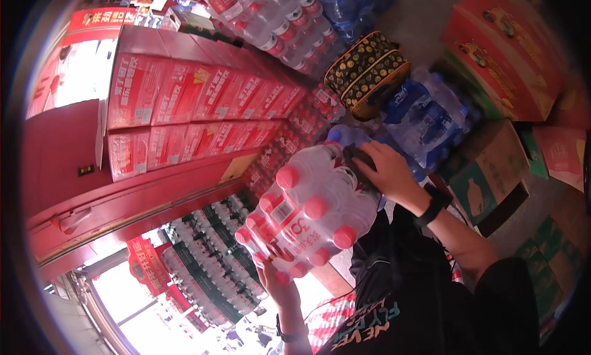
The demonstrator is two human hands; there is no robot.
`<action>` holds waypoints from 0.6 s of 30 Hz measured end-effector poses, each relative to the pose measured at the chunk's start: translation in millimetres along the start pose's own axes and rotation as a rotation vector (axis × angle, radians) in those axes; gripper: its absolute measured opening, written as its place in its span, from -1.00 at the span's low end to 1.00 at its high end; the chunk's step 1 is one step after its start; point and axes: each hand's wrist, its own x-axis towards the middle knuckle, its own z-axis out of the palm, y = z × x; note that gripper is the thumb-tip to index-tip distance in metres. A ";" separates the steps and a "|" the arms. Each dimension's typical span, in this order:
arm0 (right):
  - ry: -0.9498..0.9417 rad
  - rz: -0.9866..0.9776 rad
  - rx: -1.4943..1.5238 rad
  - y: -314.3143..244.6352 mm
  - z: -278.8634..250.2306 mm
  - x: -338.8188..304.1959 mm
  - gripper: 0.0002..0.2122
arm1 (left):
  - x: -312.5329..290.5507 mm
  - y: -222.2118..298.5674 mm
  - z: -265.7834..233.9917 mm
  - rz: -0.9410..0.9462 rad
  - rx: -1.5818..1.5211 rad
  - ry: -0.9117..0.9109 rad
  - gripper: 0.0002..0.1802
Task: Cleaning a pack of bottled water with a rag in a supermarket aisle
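A shrink-wrapped pack of water bottles (323, 198) with red caps is tilted in front of my body. My left hand (277, 281) grips it by the lower left end, fingers partly hidden behind the wrap. At the pack's upper right side, my right hand (391, 173) is closed on a dark cloth (360, 165) that touches the plastic. The cloth's far edge is hard to make out. Both wrists carry dark bands.
Stacked red cartons (203, 96) rise at the left. Red-capped bottle packs (280, 26) stand beyond, near a black-and-yellow patterned bag (366, 72). Blue bottle packs (428, 115) and an open cardboard box (486, 176) are at the right. Dark-banded bottle packs (209, 263) stand lower left.
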 end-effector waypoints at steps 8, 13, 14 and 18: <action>-0.133 0.043 0.489 2.7 -17.6 -5.0 -0.60 | -0.2 -25.6 -14.2 0.028 0.234 -0.019 -0.29; -0.538 0.366 1.093 -14.0 -48.9 15.5 -0.64 | -1.8 -39.5 -20.7 0.104 0.411 -0.027 -0.23; -0.642 0.467 1.255 -12.1 -50.4 20.8 -0.64 | -2.1 -40.4 -21.2 0.075 0.362 -0.024 -0.21; -0.694 0.799 1.430 -22.3 -58.7 31.0 -0.62 | -2.2 -51.1 -17.7 0.202 0.372 0.067 -0.46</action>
